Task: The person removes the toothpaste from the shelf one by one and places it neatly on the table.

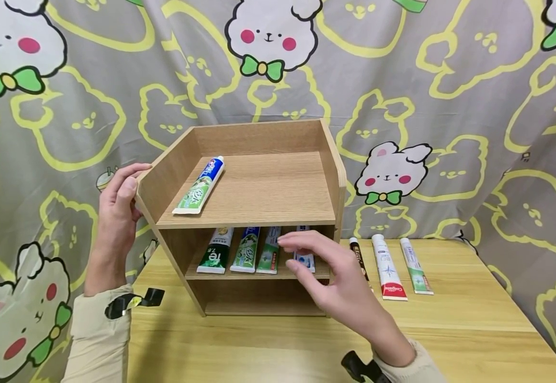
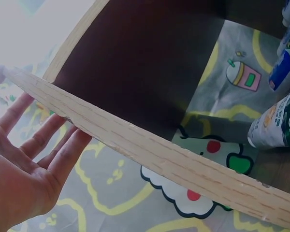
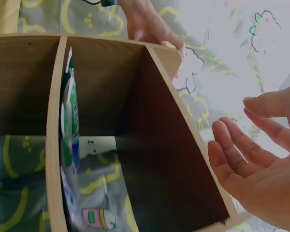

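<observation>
A small wooden shelf unit (image 1: 258,217) stands on the table. My left hand (image 1: 117,215) holds the front edge of its left side panel (image 2: 135,137), near the top. On its top board lies a blue-and-green toothpaste tube (image 1: 201,186). The middle compartment holds several toothpaste tubes: a dark green and white one (image 1: 216,250), a blue-and-green one (image 1: 246,250), a grey-green one (image 1: 269,250) and a white-and-blue one (image 1: 305,260), partly hidden by my right hand (image 1: 337,274). That hand is before the compartment, fingers parted and gently bent, holding nothing.
Right of the unit, a black tube (image 1: 358,258), a white-and-red Colgate tube (image 1: 387,268) and a white-and-green tube (image 1: 416,266) lie on the wooden table (image 1: 239,348). A patterned curtain (image 1: 378,101) hangs behind. The unit's bottom compartment (image 1: 263,303) is below the middle tubes.
</observation>
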{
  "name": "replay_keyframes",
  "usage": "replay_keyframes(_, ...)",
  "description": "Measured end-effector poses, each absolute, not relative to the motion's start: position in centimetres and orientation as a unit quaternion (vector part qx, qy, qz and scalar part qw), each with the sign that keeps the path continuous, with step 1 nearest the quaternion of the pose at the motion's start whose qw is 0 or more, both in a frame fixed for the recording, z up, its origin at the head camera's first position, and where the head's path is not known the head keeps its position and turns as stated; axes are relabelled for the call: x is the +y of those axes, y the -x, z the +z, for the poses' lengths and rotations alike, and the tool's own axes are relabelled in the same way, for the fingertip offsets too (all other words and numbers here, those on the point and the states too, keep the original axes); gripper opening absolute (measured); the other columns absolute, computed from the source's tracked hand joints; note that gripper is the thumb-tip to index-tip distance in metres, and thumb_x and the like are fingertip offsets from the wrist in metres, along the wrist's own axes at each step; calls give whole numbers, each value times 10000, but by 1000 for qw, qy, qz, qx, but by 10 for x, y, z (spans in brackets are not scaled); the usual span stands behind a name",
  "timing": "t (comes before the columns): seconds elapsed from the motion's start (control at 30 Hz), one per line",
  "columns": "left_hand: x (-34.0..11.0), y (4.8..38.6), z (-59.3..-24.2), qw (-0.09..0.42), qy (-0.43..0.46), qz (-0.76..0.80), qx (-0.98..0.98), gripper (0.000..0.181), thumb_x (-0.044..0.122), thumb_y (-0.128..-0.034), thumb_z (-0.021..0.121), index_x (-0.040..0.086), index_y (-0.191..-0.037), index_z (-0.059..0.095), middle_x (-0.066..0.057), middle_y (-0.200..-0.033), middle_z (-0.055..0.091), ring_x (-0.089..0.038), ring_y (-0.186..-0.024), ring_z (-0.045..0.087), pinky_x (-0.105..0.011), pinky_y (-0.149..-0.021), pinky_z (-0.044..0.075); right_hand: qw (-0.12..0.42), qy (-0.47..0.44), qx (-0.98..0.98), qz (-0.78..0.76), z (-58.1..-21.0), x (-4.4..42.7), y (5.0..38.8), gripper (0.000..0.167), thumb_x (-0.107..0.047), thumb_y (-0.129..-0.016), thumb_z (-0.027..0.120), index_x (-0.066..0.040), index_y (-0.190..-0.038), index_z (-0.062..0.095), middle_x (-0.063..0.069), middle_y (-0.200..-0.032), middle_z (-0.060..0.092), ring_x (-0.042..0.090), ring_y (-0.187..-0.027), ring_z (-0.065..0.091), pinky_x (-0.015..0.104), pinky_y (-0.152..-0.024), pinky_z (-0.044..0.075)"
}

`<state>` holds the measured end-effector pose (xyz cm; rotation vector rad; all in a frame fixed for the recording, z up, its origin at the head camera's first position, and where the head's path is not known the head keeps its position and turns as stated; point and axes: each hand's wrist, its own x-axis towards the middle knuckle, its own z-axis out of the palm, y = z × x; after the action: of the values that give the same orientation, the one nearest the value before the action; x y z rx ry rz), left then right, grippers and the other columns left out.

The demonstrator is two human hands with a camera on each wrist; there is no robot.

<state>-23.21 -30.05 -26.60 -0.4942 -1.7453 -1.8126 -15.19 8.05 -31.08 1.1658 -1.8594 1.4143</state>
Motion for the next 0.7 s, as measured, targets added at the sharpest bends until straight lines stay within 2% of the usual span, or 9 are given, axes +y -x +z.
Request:
replay_keyframes(0.13, -301, 232, -266, 282, 188, -681, -649, 391, 219, -1011, 511, 26, -1324, 645, -177, -1210, 590, -280, -956, 598, -275, -636, 562, 275, -447, -678, 515, -300, 65, 156, 350, 54, -924, 694, -102, -1238, 690, 30, -1231, 696, 160, -1046, 669, 298, -905, 529)
replay_keyframes(0.33, -306, 230, -268, 278, 198, -693, -635, 393, 212, -1015, 525, 7, -1332, 635, -184, -1211, 594, -267, -934, 615, -285, -630, 568, 283, -457, -672, 510, -284, 44, 166, 276, 3, -956, 676, -49, -1226, 696, 47, -1216, 707, 186, -1141, 661, 343, -996, 502)
replay_keyframes(0.47, -306, 229, -268, 276, 203, -697, -630, 385, 207, -1023, 529, 4, -1332, 635, -173, -1198, 609, -244, -902, 627, -279, -612, 567, 283, -461, -673, 504, -279, 32, 176, 251, -10, -959, 673, -34, -1208, 700, 73, -1172, 719, 190, -1089, 670, 357, -960, 518)
replay_keyframes(0.7, -300, 231, -266, 271, 204, -697, -632, 385, 222, -1033, 531, 21, -1345, 636, -168, -1192, 604, -230, -889, 622, -283, -606, 564, 252, -435, -701, 506, -271, 17, 191, 251, -46, -978, 655, -85, -1222, 702, 65, -1162, 710, 135, -1033, 647, 323, -919, 541)
